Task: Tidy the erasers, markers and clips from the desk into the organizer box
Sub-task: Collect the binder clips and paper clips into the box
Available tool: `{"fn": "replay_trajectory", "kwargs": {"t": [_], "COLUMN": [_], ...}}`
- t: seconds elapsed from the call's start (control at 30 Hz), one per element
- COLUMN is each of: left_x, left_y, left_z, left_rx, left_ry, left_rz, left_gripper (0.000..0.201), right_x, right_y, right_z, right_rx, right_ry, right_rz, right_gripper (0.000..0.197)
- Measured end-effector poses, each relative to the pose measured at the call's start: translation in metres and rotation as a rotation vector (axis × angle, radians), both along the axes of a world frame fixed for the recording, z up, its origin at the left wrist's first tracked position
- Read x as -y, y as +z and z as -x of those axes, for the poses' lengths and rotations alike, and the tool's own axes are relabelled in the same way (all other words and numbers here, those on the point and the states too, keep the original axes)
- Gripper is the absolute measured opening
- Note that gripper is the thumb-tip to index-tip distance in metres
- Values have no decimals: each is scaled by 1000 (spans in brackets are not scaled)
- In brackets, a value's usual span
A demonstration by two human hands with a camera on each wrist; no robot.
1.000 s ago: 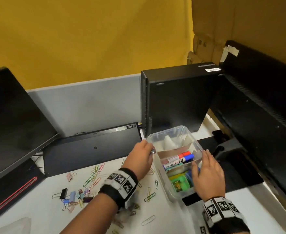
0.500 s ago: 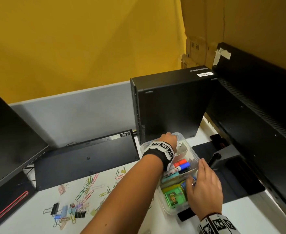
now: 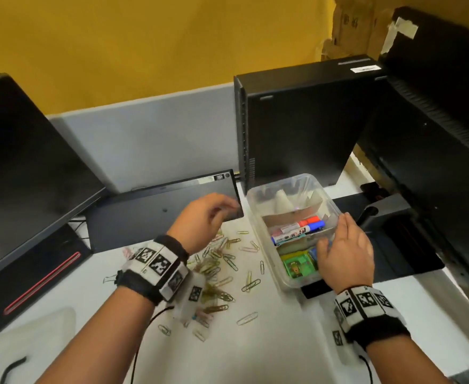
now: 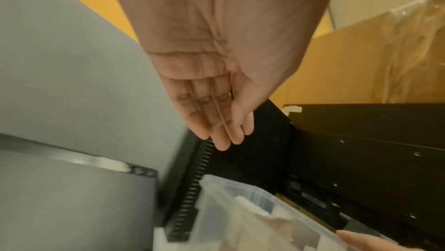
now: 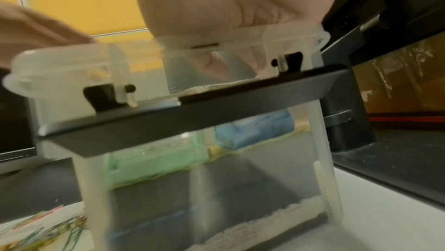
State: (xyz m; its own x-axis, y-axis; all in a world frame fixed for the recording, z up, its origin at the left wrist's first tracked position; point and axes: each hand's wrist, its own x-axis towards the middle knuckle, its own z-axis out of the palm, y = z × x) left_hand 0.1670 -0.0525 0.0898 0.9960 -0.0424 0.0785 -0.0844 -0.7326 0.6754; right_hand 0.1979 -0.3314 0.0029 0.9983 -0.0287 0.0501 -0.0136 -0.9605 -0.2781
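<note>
Head view: I see the left hand [image 3: 203,220], straight-fingered and empty, over scattered paper clips [image 3: 229,263]; the right hand [image 3: 344,250] rests, fingers extended, on the organizer box [image 3: 258,225].

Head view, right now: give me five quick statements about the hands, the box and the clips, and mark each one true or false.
1. The left hand holds nothing. True.
2. The markers lie on the desk. False: they lie inside the organizer box.
3. Paper clips lie scattered on the desk left of the box. True.
4. The right hand pinches a marker. False: it rests on the box's right rim.
5. A green eraser sits in the box's near compartment. True.
</note>
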Motion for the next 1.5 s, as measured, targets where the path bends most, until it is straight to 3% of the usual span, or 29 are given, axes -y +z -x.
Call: {"fn": "replay_trajectory", "kwargs": {"t": [0.17,0.27,0.33,0.43,0.57,0.63,0.7,0.9,1.1,1.17,1.23,1.33,1.5], "left_x": [-75,-102,-111,-116,-111,-104,-95,-77,-77,-78,-79,-83,-98], "left_y": [-50,-88,-107,-120,-126,-128,-131,-145,-155,-156,-154,-148,-144], "left_z": [108,162,190,209,197,181,164,140,145,146,147,151,171], "left_rx": [-119,-246,-303,-314,-282,-284,-289,-308,-283,-264,-262,-265,-244], "left_ry": [227,308,322,334,282,228,156,-67,-22,-2,9,48,273], "left_rz": [-59,-150,-196,-256,-291,-286,-286,-400,-362,-328,-303,-228,107], "left_gripper": [25,25,24,24,30,31,32,30,23,21,16,5,13], "right_x": [-4,-21,-44,-88,-142,-161,-175,-185,-182,-181,-179,-181,-197], "right_y": [3,7,10,6,-30,-51,-65,-88,-86,-83,-78,-66,-50], "right_z": [-1,8,24,59,105,115,119,122,126,125,122,114,87], "right_rx": [-26,78,163,250,13,-20,1,9,-61,-119,-192,-328,-675], "right_ry": [-6,65,218,587,1019,1124,1183,1154,1060,1015,918,734,367], "right_rz": [26,1,-94,-191,-151,-101,-32,88,-32,-68,-170,-429,-845], "right_gripper": [62,59,52,37,21,19,30,29,28,16,8,19,16]}}
